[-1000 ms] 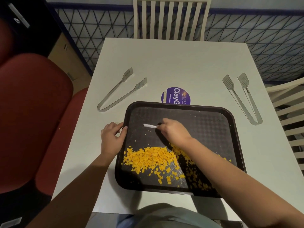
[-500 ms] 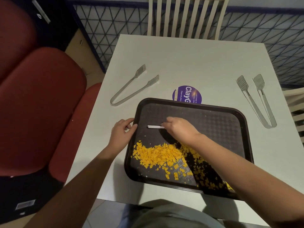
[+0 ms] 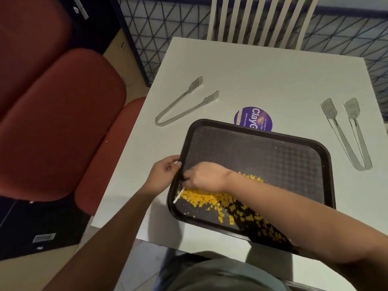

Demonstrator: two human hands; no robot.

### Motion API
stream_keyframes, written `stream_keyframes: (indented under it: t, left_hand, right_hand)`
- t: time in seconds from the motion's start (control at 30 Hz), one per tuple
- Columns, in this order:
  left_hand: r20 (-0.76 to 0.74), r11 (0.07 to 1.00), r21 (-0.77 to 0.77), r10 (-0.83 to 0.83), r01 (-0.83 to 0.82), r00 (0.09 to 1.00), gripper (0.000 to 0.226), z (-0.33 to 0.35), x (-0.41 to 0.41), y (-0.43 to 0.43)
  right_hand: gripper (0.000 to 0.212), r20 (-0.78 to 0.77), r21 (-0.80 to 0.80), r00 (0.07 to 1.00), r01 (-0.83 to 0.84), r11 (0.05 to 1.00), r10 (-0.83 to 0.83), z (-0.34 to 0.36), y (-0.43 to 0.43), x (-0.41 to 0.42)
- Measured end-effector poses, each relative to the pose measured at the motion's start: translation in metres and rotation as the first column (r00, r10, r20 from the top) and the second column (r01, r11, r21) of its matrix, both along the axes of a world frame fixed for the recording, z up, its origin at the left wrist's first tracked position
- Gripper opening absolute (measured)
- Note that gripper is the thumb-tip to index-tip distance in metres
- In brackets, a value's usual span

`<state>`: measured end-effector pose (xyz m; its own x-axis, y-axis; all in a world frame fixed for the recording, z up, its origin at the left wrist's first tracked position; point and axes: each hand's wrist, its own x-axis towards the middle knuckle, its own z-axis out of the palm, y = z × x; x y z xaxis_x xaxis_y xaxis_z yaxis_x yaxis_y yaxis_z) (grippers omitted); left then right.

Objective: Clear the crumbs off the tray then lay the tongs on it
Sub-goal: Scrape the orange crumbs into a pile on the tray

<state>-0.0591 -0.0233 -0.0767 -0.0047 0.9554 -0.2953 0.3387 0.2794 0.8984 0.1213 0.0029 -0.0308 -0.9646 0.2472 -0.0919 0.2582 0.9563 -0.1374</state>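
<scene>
The square white table carried everything, and the dark rectangular plastic tray sat at the person's edge of it, turned slightly askew, close enough for both hands to work over it. I judged that was why it lay so near: the sweeping needed reach and a steady hold.

Two pairs of metal tongs waited on the bare tabletop, clear of the mess: the ridged-tip metal tongs off the tray's far left corner, and the flat slotted metal tongs off to its right. Neither touched the tray. A round purple sticker showed partly from under the tray's far rim.

The pile of small orange-yellow crumbs lay gathered in the tray's near-left part, running back under the right forearm, so the clearing step looked far from finished.

The left hand was curled on the tray's left rim, fingers closed over the edge, apparently bracing it. The right hand hovered low over the crumbs with fingers bunched tight; a thin white stick poked out below it (a scraper, I supposed), its tip at the pile's left edge. Whether the fingers actually pinched it, I could not tell.
</scene>
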Motion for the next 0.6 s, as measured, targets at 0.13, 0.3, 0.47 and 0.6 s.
stream_keyframes:
  t: [0.13,0.3,0.47,0.6]
  left_hand:
    - [0.036,1.000,-0.007,-0.007,0.007,0.999,0.023,-0.001,0.000,0.000]
    - [0.063,1.000,-0.020,-0.018,0.020,0.998,0.025,-0.003,-0.001,-0.001]
    - [0.059,0.998,-0.048,-0.027,0.030,0.998,0.025,0.002,0.000,0.000]
    - [0.019,0.998,-0.051,-0.024,0.025,1.000,0.028,0.001,0.000,-0.001]
  right_hand:
    - [0.016,0.033,0.024,0.996,-0.078,0.997,0.077,0.002,-0.004,0.009]
    - [0.018,-0.010,0.044,0.997,0.075,0.996,-0.074,0.011,0.007,0.036]
    - [0.021,0.019,0.108,0.983,0.181,0.978,-0.184,0.014,0.027,0.030]
    - [0.018,0.060,0.103,0.994,0.084,0.991,-0.090,0.010,0.020,0.015]
